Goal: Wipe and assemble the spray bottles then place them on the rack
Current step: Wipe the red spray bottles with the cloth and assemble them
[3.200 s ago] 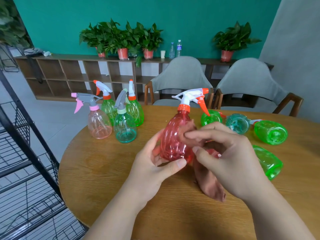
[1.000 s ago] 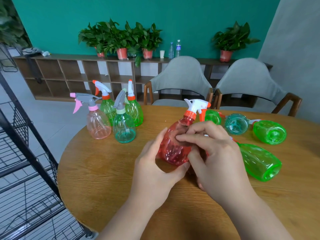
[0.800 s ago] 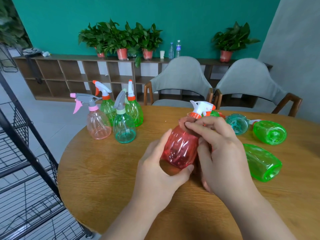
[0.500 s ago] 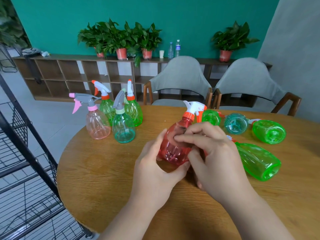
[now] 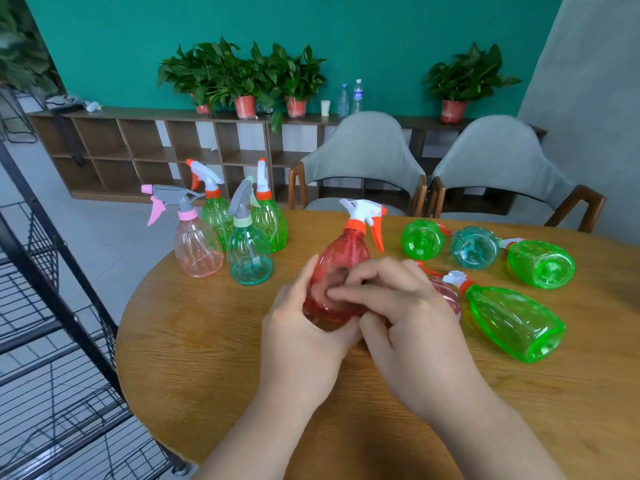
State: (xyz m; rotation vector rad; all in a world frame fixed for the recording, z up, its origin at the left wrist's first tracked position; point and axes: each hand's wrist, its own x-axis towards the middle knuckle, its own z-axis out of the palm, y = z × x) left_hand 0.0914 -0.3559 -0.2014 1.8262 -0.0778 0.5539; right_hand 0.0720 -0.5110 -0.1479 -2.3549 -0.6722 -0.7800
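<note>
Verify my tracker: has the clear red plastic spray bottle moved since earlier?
Yes: its white spray head swung left, away from the round green plastic bottle.

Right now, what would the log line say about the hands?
step: wiping | left hand: holds red bottle | right hand: presses cloth on it | sprayer head: fitted

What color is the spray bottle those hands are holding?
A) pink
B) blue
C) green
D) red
D: the left hand grips a red bottle while the right hand presses a pinkish cloth against it.
</note>
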